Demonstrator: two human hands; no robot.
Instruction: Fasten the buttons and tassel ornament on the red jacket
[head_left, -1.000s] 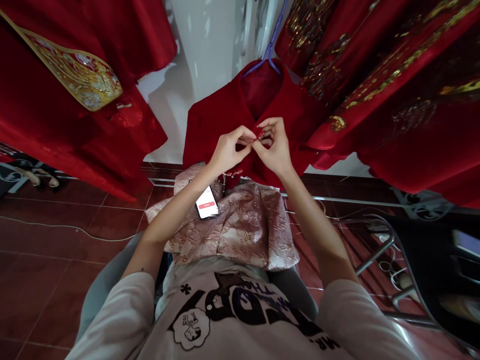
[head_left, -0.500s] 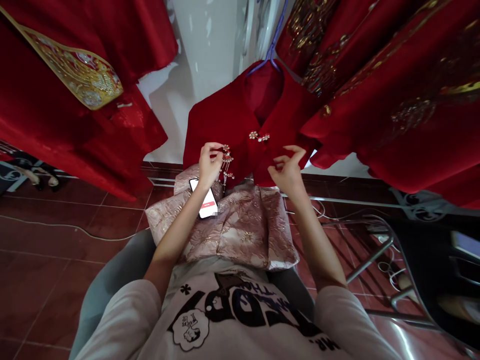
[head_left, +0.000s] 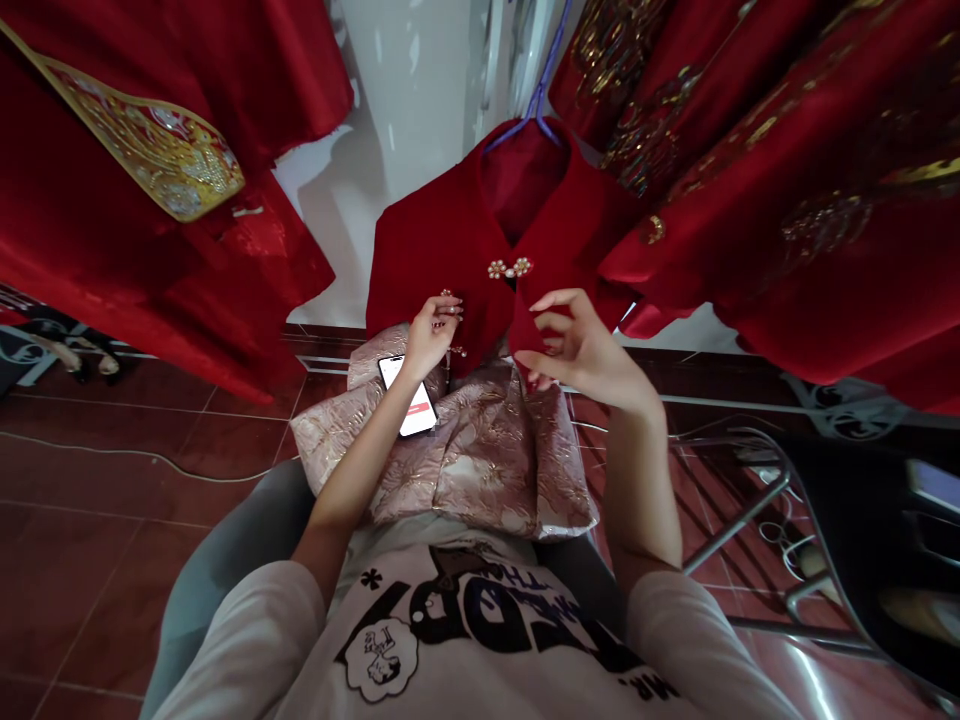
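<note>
A red garment (head_left: 427,240) hangs on a blue hanger (head_left: 538,100), with a pearl flower clasp (head_left: 510,269) at its neckline. My left hand (head_left: 436,335) is closed over a beaded tassel ornament (head_left: 459,351) at the garment's left front; the hand covers most of it. My right hand (head_left: 574,345) is at the front opening's right edge, its fingers curled and apart, and no held object shows. Below, pink brocade fabric (head_left: 487,450) lies across my lap. A phone (head_left: 411,400) with a lit screen rests on it, beside my left wrist.
Red embroidered garments hang at the left (head_left: 180,170) and right (head_left: 750,200). A black chair (head_left: 847,520) with metal legs stands at the right, with a phone (head_left: 934,485) on it. Cables and shoes (head_left: 82,355) are near the floor.
My right hand has moved left and turned, closer to the garment's front opening. My left hand has shifted slightly right and down, over the tassel. The clasp has moved slightly left.
</note>
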